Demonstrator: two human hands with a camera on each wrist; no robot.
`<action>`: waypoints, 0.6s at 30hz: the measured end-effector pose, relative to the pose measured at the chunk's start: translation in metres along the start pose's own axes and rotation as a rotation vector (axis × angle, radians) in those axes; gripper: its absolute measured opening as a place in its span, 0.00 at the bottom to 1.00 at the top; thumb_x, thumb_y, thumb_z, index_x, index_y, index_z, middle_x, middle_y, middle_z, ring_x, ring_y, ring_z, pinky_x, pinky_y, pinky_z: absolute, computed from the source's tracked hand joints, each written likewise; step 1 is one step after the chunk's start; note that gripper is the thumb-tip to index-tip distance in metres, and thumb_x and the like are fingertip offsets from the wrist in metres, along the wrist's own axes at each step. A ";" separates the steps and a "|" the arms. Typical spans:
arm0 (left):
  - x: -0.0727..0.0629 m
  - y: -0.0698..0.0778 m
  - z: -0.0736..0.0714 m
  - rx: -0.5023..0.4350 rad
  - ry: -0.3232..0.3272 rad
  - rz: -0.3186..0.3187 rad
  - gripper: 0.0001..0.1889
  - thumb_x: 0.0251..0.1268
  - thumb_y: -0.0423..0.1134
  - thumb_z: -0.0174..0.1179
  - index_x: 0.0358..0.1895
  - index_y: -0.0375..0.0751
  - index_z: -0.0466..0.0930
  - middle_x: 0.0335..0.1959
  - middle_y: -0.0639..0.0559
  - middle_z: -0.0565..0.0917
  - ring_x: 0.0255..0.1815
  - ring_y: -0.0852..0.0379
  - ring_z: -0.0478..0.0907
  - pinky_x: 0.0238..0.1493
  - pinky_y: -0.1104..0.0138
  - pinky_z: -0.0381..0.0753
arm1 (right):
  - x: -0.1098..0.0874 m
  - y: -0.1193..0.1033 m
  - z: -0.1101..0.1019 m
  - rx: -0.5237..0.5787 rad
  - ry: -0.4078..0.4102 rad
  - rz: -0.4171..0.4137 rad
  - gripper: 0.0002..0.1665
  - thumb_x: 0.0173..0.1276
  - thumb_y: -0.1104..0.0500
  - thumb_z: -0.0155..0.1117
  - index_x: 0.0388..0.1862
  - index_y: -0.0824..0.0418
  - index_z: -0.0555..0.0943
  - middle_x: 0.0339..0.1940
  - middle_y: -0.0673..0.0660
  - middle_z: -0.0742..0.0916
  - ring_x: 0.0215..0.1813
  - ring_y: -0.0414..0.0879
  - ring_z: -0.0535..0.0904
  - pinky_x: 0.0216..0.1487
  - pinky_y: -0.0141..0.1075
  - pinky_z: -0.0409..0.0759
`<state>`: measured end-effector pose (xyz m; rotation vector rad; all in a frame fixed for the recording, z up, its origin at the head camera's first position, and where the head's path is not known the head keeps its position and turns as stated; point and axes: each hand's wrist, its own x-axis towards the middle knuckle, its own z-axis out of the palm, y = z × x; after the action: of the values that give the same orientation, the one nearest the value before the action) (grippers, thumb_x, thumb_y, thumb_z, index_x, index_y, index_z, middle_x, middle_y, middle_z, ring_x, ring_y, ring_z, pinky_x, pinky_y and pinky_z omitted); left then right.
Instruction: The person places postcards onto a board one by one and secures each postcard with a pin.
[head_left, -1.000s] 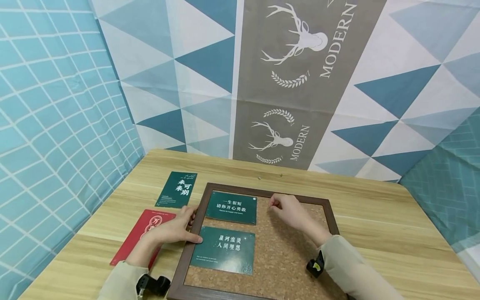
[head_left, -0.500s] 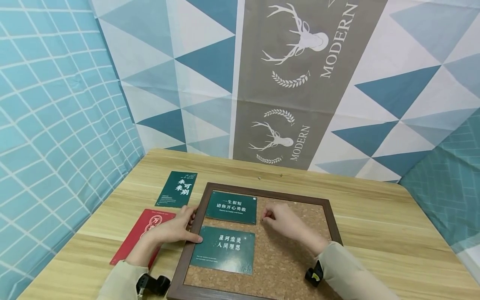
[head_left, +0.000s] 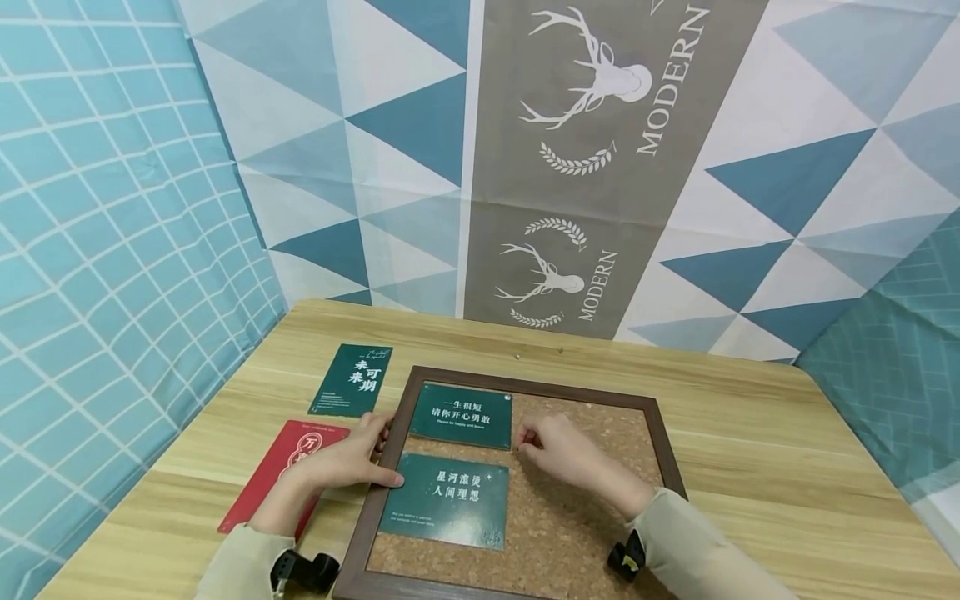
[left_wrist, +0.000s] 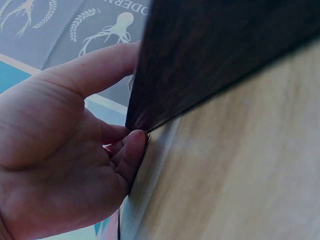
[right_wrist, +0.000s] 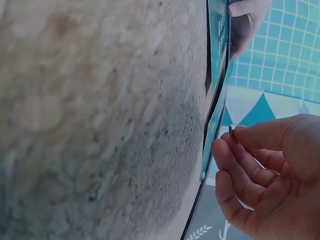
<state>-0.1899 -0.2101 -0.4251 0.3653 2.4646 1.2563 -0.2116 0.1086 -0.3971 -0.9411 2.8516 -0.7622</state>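
A framed cork board (head_left: 570,500) lies on the table with two green cards pinned or laid on its left half. My left hand (head_left: 352,454) grips the left side of its brown frame, thumb on top and fingers against the outer side; the left wrist view shows the fingertips at the frame's lower edge. My right hand (head_left: 562,450) is over the cork, just right of the upper green card (head_left: 461,417). Between thumb and index finger it pinches a small shiny thumbtack (right_wrist: 231,128), close to that card's lower right corner. The lower green card (head_left: 444,502) lies below.
Left of the board, a green card (head_left: 350,380) lies on the wooden table (head_left: 780,467), with a red card (head_left: 262,475) partly under my left forearm. Two tiny tacks (head_left: 517,357) rest behind the board. Patterned sheets hang along the back and sides.
My right hand has moved left and toward me, from beside the upper card's top right corner to its lower right corner. My left hand keeps its hold on the frame.
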 end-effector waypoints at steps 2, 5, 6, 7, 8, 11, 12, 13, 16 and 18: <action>0.000 0.000 0.000 0.005 0.002 -0.001 0.54 0.40 0.46 0.72 0.69 0.33 0.46 0.50 0.44 0.61 0.50 0.49 0.61 0.45 0.60 0.69 | 0.000 -0.002 0.000 0.001 -0.002 -0.003 0.05 0.58 0.66 0.60 0.27 0.57 0.78 0.25 0.46 0.81 0.29 0.36 0.74 0.31 0.29 0.74; 0.000 0.001 0.000 0.012 0.005 -0.004 0.54 0.40 0.46 0.72 0.69 0.33 0.47 0.49 0.44 0.61 0.50 0.49 0.61 0.45 0.60 0.69 | -0.001 -0.004 -0.001 0.011 0.000 -0.010 0.05 0.58 0.66 0.60 0.26 0.57 0.78 0.25 0.46 0.81 0.29 0.36 0.74 0.31 0.29 0.74; 0.000 0.001 0.000 0.014 0.006 -0.005 0.54 0.40 0.46 0.72 0.69 0.33 0.47 0.49 0.44 0.61 0.50 0.49 0.61 0.45 0.60 0.69 | -0.001 -0.005 -0.001 0.012 0.000 -0.011 0.05 0.58 0.66 0.60 0.26 0.56 0.78 0.25 0.46 0.81 0.29 0.35 0.74 0.31 0.29 0.74; 0.000 0.000 0.000 0.014 0.006 -0.005 0.54 0.40 0.46 0.72 0.69 0.33 0.47 0.49 0.44 0.61 0.50 0.49 0.61 0.45 0.60 0.69 | -0.002 -0.006 -0.001 0.012 -0.003 -0.009 0.06 0.58 0.65 0.60 0.25 0.56 0.77 0.24 0.46 0.81 0.28 0.35 0.74 0.30 0.28 0.73; -0.001 0.000 0.000 0.014 0.006 -0.005 0.54 0.40 0.46 0.72 0.69 0.33 0.47 0.49 0.44 0.61 0.50 0.49 0.61 0.45 0.60 0.69 | -0.002 -0.007 -0.001 0.015 -0.004 -0.009 0.06 0.59 0.65 0.60 0.25 0.56 0.77 0.24 0.46 0.80 0.27 0.35 0.73 0.29 0.28 0.73; -0.001 -0.001 0.001 0.016 0.007 -0.006 0.54 0.40 0.46 0.72 0.68 0.33 0.47 0.48 0.44 0.61 0.49 0.49 0.61 0.44 0.60 0.69 | -0.003 -0.008 -0.001 0.015 -0.007 -0.012 0.07 0.59 0.66 0.60 0.24 0.55 0.76 0.23 0.45 0.80 0.26 0.34 0.72 0.28 0.28 0.72; -0.001 -0.001 0.001 0.016 0.008 -0.007 0.54 0.40 0.46 0.72 0.68 0.32 0.47 0.48 0.44 0.61 0.49 0.49 0.61 0.44 0.60 0.69 | -0.003 -0.009 -0.001 0.018 -0.008 -0.014 0.07 0.59 0.66 0.60 0.24 0.55 0.76 0.23 0.45 0.80 0.26 0.34 0.72 0.28 0.28 0.72; -0.002 -0.001 0.001 0.017 0.009 -0.008 0.54 0.40 0.46 0.72 0.68 0.32 0.47 0.48 0.44 0.61 0.49 0.49 0.61 0.44 0.60 0.69 | -0.003 -0.009 -0.001 0.021 -0.008 -0.019 0.07 0.59 0.66 0.60 0.24 0.55 0.77 0.23 0.46 0.80 0.26 0.34 0.72 0.29 0.28 0.72; -0.002 -0.001 0.001 0.022 0.013 -0.011 0.53 0.39 0.47 0.72 0.68 0.33 0.48 0.48 0.44 0.61 0.49 0.49 0.61 0.44 0.60 0.69 | -0.003 -0.010 0.000 0.030 -0.018 -0.034 0.06 0.60 0.66 0.60 0.25 0.57 0.78 0.24 0.46 0.81 0.28 0.34 0.73 0.30 0.28 0.73; -0.002 -0.001 0.001 0.023 0.014 -0.012 0.53 0.39 0.47 0.72 0.68 0.33 0.48 0.48 0.44 0.61 0.49 0.49 0.61 0.43 0.61 0.69 | -0.003 -0.011 0.000 0.040 -0.041 -0.035 0.06 0.60 0.65 0.60 0.25 0.56 0.78 0.24 0.46 0.81 0.28 0.34 0.73 0.30 0.29 0.73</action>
<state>-0.1876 -0.2103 -0.4263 0.3485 2.4911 1.2315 -0.2028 0.1028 -0.3928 -0.9914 2.7813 -0.7911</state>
